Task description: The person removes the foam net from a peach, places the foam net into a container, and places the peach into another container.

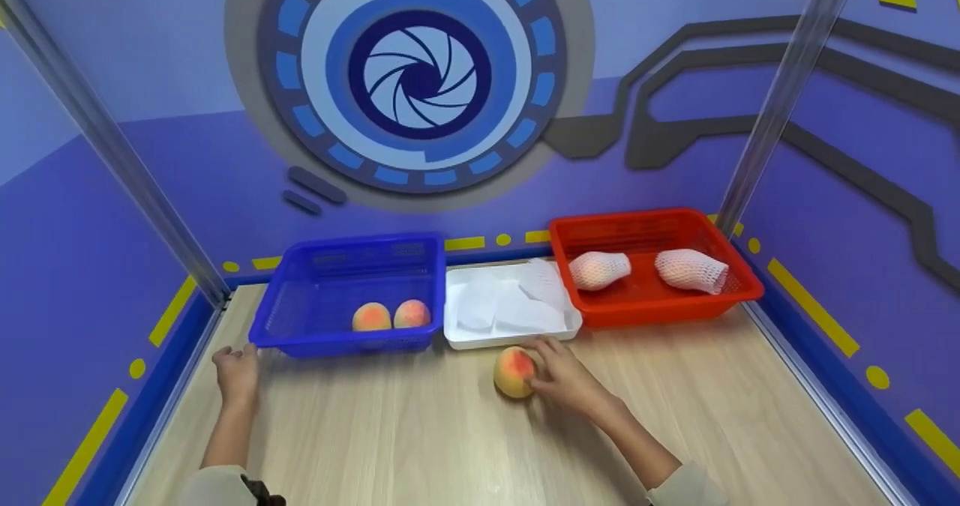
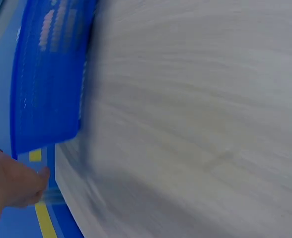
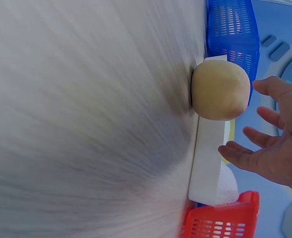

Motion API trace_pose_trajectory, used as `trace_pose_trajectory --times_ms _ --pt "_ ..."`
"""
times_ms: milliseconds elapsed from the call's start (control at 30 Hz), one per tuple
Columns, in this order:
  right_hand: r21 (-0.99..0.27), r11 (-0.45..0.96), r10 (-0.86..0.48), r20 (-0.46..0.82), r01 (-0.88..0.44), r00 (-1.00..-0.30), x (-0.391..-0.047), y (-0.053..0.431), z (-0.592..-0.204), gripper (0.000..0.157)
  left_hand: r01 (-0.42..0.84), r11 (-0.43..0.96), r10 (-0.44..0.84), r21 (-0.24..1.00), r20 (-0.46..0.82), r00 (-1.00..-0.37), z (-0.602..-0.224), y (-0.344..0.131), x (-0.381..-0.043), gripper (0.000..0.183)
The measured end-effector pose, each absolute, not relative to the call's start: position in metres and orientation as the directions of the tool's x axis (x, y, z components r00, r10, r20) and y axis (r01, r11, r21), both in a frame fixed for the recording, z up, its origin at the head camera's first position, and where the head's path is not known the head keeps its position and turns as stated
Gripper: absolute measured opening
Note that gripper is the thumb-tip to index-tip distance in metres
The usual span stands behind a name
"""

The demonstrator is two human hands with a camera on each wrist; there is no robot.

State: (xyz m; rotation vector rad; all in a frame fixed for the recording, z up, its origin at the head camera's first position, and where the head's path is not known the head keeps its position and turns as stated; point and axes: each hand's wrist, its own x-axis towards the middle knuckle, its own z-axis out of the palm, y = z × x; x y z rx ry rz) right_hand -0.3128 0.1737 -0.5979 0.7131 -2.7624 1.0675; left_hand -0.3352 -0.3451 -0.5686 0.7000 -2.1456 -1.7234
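A yellow peach with a red blush rests on the wooden table in front of the white tray. My right hand is at its right side, and the right wrist view shows the fingers spread and the thumb close to the peach. Beside the front left corner of the blue basket is my left hand. The left wrist view has that hand loosely curled near the basket's corner, holding nothing. Two more peaches lie in the basket's front right part.
At the back right stands a red basket with two fruits in white foam nets. White sheets and netting lie in the tray between the baskets. Purple panels and metal posts enclose the table.
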Motion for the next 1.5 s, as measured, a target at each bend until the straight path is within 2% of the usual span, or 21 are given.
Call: trace_pose_trajectory --times_ms 100,367,567,800,1133,1367,1500 --pt "-0.611 0.641 -0.399 0.251 -0.464 -0.882 -0.313 0.171 -0.598 0.053 -0.222 0.149 -0.51 0.964 -0.118 -0.852 -0.562 -0.352 -0.336 0.066" --pt "-0.611 0.624 -0.405 0.28 -0.486 -0.871 -0.314 0.163 -0.598 0.051 -0.2 0.189 -0.486 0.961 -0.085 -0.87 -0.564 -0.347 -0.35 0.061" --pt "-0.623 0.624 -0.403 0.261 -0.472 -0.877 -0.316 0.158 -0.599 0.051 -0.194 0.105 -0.541 0.975 -0.108 -0.834 -0.567 -0.338 -0.354 0.055" --pt "-0.63 0.616 -0.38 0.289 -0.473 -0.879 -0.318 0.156 -0.601 0.051 -0.2 0.12 -0.563 0.972 -0.099 -0.82 -0.564 -0.334 -0.355 0.054" --pt "-0.594 0.616 -0.423 0.304 -0.517 -0.854 -0.321 0.145 -0.606 0.057 -0.147 0.034 -0.607 0.988 -0.096 -0.789 -0.579 -0.335 -0.357 0.053" --pt "-0.606 0.632 -0.425 0.25 -0.483 -0.87 -0.323 0.142 -0.608 0.067 -0.135 0.059 -0.618 0.989 -0.071 -0.783 -0.585 -0.336 -0.359 0.054" --pt "-0.616 0.639 -0.417 0.226 -0.461 -0.88 -0.323 0.141 -0.613 0.068 -0.151 0.08 -0.629 0.985 -0.068 -0.775 -0.587 -0.337 -0.359 0.053"
